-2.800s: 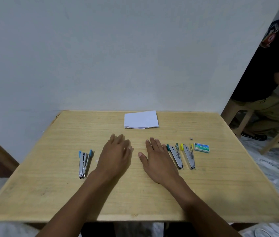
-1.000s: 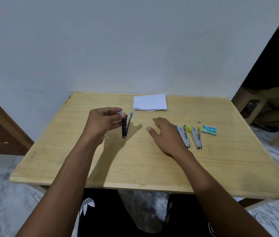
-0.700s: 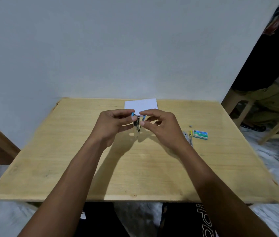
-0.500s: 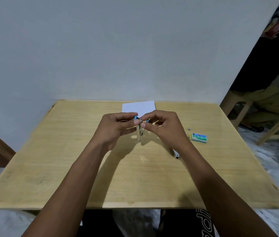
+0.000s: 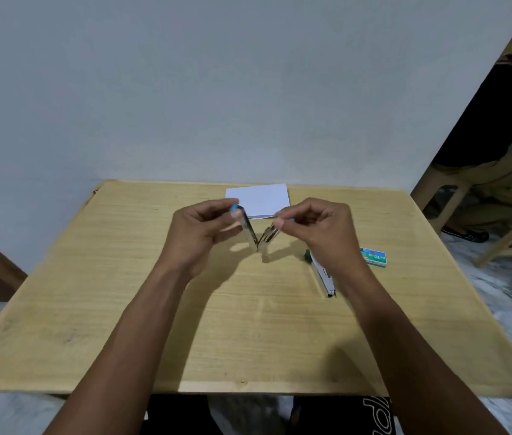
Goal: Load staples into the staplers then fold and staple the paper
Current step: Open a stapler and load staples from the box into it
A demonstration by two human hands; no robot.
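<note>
A: Paper: how many stacks?
B: Biggest first: one wooden table under both hands. Then one white stack, flat, just beyond the fingertips.
A: Staplers?
B: Two in view. One blue-tipped stapler is spread in a V between the hands: left hand pinches one arm, right hand the other. One green-tipped stapler lies under the right wrist.
A: Smallest?
B: One staple box, just right of the right hand.

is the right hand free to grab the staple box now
Not at once, probably: the right hand pinches one leg of the opened blue stapler, shared with the left hand. The staple box lies beside its wrist, nothing over it, so after letting go, likely yes.
</note>
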